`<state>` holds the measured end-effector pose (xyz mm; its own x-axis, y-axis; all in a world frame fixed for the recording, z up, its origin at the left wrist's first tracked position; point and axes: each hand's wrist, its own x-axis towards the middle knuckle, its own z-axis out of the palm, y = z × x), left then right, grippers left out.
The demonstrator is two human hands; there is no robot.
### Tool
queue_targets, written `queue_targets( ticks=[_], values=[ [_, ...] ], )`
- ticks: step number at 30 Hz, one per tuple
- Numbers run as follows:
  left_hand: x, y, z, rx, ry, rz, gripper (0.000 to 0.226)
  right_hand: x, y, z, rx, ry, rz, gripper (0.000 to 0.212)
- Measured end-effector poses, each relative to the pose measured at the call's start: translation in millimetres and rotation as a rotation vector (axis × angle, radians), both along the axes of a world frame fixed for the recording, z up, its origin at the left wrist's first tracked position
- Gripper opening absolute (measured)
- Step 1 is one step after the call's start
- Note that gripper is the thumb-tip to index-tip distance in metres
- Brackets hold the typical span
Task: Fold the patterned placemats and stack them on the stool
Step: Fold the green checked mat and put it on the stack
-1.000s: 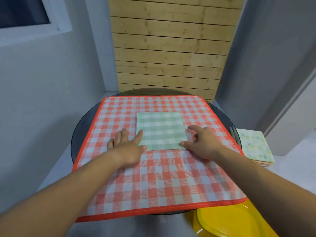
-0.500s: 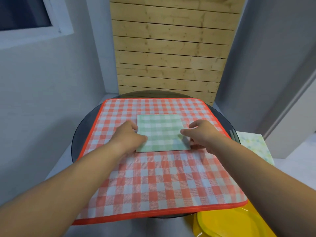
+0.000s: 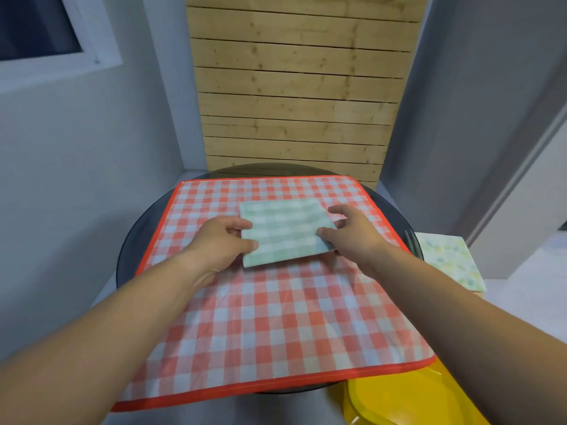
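Pinches from both sides hold the folded green placemat: the left hand takes its left edge and the right hand its near right corner, each grip clenched on it. It hangs tilted just over the red checked mat on the round worktop. The floral stack lies to the right, nearest the right hand, so the carry likely goes rightward.

Green-check placemat: folded to small sq, slightly skewed, approx 12 o'clock from ctr of red-check placemat. Red one unfolded, spread flat. Floral placemat: folded, lies past red's 3 o'clock edge.
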<state>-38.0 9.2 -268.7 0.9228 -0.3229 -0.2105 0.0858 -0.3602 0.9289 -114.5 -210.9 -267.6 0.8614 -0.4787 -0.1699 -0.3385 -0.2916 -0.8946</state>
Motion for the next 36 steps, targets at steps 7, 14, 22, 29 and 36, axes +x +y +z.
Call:
queue_targets(
  ticks=[7,14,22,29,36],
  values=[
    [-38,-44,8,-0.119,-0.231,-0.143,0.063,-46,-55,11,-0.075,-0.185,-0.048,0.045],
    [-90,-163,1,-0.291,-0.222,-0.303,0.055,-121,-149,17,0.073,-0.241,-0.303,0.021],
    [-167,-308,-41,-0.309,-0.140,-0.362,0.043,-209,-262,-5,0.028,-0.193,-0.567,0.029],
    [-148,-385,-76,-0.193,-0.048,-0.303,0.034,-198,-325,-62,0.062,-0.161,-0.632,0.029],
    [-92,-433,-132,-0.049,0.016,-0.145,0.025,-131,-357,-122,0.152,-0.165,-0.579,0.029]
  ],
)
